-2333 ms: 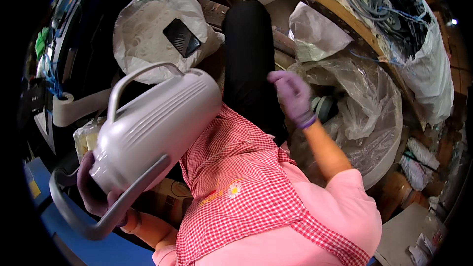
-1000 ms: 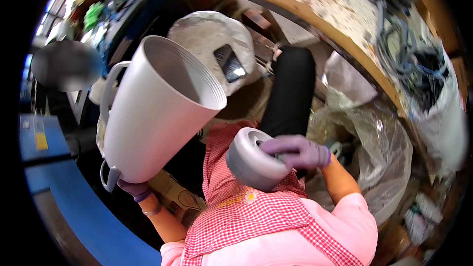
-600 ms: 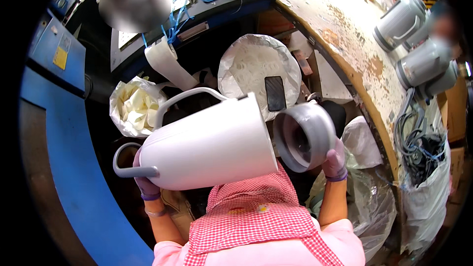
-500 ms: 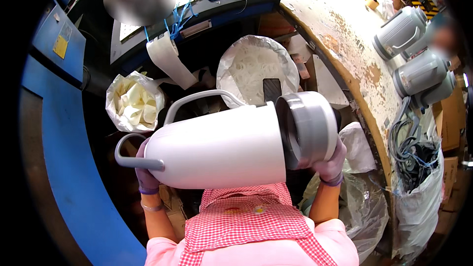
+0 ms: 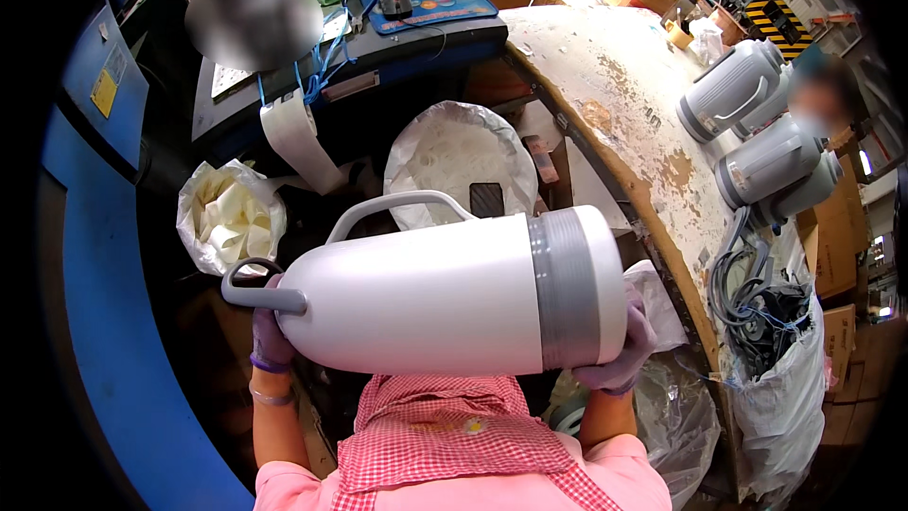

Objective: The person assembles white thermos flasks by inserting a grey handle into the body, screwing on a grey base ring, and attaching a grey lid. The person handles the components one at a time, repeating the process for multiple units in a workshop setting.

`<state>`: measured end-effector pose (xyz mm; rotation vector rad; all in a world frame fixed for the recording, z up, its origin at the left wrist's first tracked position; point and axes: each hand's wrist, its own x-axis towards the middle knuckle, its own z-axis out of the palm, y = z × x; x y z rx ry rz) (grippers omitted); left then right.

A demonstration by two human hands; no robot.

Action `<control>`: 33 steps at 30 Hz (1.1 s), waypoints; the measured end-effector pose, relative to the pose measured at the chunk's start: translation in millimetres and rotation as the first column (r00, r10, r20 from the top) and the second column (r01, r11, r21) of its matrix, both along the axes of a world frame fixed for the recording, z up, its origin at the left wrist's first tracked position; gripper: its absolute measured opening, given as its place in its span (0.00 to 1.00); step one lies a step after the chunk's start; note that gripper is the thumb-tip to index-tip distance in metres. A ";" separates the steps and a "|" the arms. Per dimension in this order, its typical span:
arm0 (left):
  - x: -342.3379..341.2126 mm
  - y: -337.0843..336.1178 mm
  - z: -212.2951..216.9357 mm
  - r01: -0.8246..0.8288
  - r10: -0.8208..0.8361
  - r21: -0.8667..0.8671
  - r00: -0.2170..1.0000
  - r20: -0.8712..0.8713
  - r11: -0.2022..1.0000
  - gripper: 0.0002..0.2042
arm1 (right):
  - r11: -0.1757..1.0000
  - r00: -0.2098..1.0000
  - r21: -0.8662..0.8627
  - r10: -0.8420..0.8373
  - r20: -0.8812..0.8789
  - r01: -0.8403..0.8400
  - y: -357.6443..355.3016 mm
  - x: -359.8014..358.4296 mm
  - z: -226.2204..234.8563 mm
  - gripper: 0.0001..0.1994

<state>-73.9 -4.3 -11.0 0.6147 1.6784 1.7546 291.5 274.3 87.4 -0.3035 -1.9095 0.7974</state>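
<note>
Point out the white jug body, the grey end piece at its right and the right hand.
White jug body (image 5: 426,303), head view: middle of its side wall.
Grey end piece (image 5: 566,289), head view: its outer side.
Right hand (image 5: 624,350), head view: its gloved middle.

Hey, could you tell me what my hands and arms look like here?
Your left hand and right hand wear light purple gloves with darker purple cuffs. Your forearms are bare except for a thin, pale bracelet on the left one. Your sleeves are short and pink.
</note>
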 end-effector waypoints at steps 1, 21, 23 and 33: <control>-3.7 -1.8 -5.3 0.022 -0.023 -0.023 0.999 -0.023 0.999 0.15 | 1.000 1.000 0.004 0.013 0.001 -0.013 -1.9 0.7 1.9 0.35; 4.1 25.5 13.2 -0.098 0.083 -0.023 0.926 -0.368 0.995 0.17 | 0.800 0.981 -0.567 -0.162 0.107 0.194 -0.4 12.3 -14.8 0.45; -1.3 20.1 1.3 -0.099 0.096 0.005 0.950 -0.297 0.995 0.16 | 0.896 0.958 -0.359 -0.193 0.212 0.261 -4.5 14.2 -12.8 0.45; -3.3 17.4 2.7 -0.043 0.046 0.044 0.997 -0.060 0.998 0.14 | 0.963 0.959 -0.173 -0.166 0.230 0.208 2.6 22.6 -19.9 0.49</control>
